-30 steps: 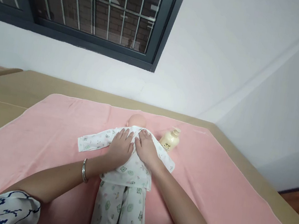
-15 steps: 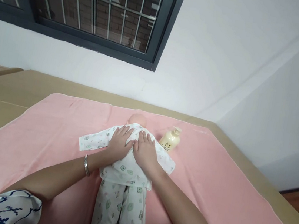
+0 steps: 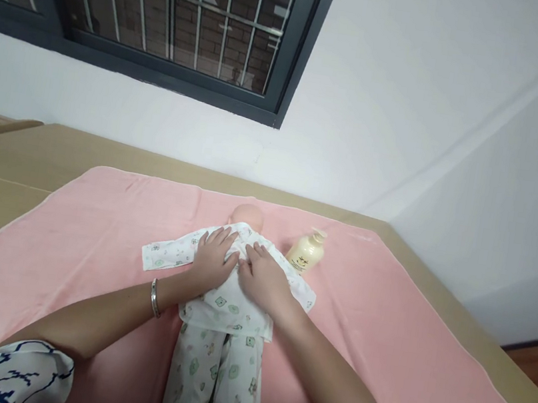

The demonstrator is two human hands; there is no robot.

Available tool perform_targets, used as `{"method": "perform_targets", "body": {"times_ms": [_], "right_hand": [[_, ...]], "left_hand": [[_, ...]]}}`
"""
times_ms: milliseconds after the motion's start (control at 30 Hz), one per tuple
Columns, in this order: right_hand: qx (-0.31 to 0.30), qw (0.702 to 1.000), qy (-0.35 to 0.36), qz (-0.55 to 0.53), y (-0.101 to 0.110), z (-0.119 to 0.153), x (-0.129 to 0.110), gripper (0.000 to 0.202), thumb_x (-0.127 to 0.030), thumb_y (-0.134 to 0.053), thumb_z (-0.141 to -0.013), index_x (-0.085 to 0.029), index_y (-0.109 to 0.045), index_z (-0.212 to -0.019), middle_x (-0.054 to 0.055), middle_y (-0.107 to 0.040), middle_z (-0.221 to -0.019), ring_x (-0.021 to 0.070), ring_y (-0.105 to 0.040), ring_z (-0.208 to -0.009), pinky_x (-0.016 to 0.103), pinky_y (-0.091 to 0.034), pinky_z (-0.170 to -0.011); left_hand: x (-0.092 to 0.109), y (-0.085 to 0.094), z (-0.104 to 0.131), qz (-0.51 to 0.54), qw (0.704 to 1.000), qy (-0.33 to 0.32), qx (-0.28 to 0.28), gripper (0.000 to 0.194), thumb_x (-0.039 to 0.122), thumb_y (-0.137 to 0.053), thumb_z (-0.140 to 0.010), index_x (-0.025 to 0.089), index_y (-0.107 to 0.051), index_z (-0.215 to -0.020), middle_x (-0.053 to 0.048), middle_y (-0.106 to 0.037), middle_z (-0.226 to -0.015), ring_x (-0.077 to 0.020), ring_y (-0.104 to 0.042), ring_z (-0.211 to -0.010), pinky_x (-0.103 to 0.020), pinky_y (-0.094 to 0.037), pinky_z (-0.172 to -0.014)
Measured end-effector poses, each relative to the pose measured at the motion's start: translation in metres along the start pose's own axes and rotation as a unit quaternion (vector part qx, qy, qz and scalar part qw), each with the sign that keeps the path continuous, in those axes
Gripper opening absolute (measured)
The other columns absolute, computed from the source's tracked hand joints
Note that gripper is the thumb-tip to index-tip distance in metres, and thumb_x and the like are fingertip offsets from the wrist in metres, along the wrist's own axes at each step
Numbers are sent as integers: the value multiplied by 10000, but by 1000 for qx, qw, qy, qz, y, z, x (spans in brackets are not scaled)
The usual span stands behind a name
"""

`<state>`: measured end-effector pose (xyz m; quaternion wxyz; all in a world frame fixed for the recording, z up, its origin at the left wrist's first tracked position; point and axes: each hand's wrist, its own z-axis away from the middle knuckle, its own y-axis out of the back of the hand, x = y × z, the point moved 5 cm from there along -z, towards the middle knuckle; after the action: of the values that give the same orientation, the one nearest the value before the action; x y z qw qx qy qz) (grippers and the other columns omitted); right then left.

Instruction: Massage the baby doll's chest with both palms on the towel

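A doll (image 3: 247, 216) in a white printed top (image 3: 232, 314) and matching trousers (image 3: 237, 378) lies on a pink cloth (image 3: 114, 225), its head toward the wall. My left hand (image 3: 213, 259) rests flat on the left side of the upper top, fingers spread. On the right side of the top lies my right hand (image 3: 262, 276), its fingers somewhat bent and apart, the thumbs close together. Neither hand holds anything. A silver bracelet circles my left wrist. Just right of the doll's shoulder is a pale yellow pump bottle (image 3: 307, 251).
The cloth covers a wooden surface (image 3: 18, 154) whose back edge meets a white wall (image 3: 364, 108). Above at the left is a dark-framed window (image 3: 289, 63) with metal bars.
My right hand has shifted slightly down and right, and its fingers are more bent. My left hand has barely moved.
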<state>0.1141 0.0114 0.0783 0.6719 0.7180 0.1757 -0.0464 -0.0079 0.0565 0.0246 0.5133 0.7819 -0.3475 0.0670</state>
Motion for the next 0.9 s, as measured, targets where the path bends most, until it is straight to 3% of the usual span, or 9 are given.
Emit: {"method": "perform_targets", "body": {"times_ms": [167,333,467,633,800,900], "right_hand": [[38,996,40,-65,18,0,-3,423,-280,-387,-943,-176,-565,-1311,94,-558,-1381,220,-461,-1327,350,-371,-1078],[148,985,71,-61,24,-2,-2,435,-211,-427,-894,-129,-588,-1290,132,-507,-1423,262,-425,-1355,474,-296,-1141],[187,972,108,-92,16,-5,0,444,-194,-431,-886,-125,-581,-1298,135,-477,-1446,252,-407,-1368,482,-319,-1137],[160,972,116,-126,-4,-14,5,452,-186,-442,-887,-136,-567,-1319,140,-452,-1464,252,-378,-1387,482,-331,-1136],[208,958,138,-143,-1,-11,7,484,-190,-408,-911,-154,-486,-1388,115,-358,-1529,226,-319,-1421,469,-307,-1152],[224,955,143,-135,-2,-12,8,498,-203,-397,-924,-156,-441,-1418,107,-303,-1556,217,-277,-1440,462,-285,-1164]], "left_hand": [[-4,-1,1,19,999,-22,31,434,308,-453,-896,179,-533,-1302,-124,-518,-1404,-291,-429,-1324,-495,-340,-1108],[-2,-1,3,11,998,-48,47,399,282,-443,-903,147,-559,-1259,-152,-531,-1375,-288,-454,-1299,-473,-361,-1102],[-1,0,4,-32,999,-2,34,454,305,-454,-895,157,-515,-1319,-168,-480,-1428,-332,-425,-1323,-568,-313,-1105],[3,3,5,-58,997,43,-9,474,329,-419,-918,180,-485,-1362,-168,-448,-1465,-355,-390,-1352,-662,-221,-1104],[1,3,5,-62,994,86,-27,499,363,-415,-925,214,-446,-1400,-168,-370,-1517,-402,-272,-1412,-747,-174,-1057],[0,1,5,-50,995,78,-22,494,360,-430,-920,203,-455,-1388,-181,-370,-1511,-398,-293,-1400,-738,-174,-1065]]}}
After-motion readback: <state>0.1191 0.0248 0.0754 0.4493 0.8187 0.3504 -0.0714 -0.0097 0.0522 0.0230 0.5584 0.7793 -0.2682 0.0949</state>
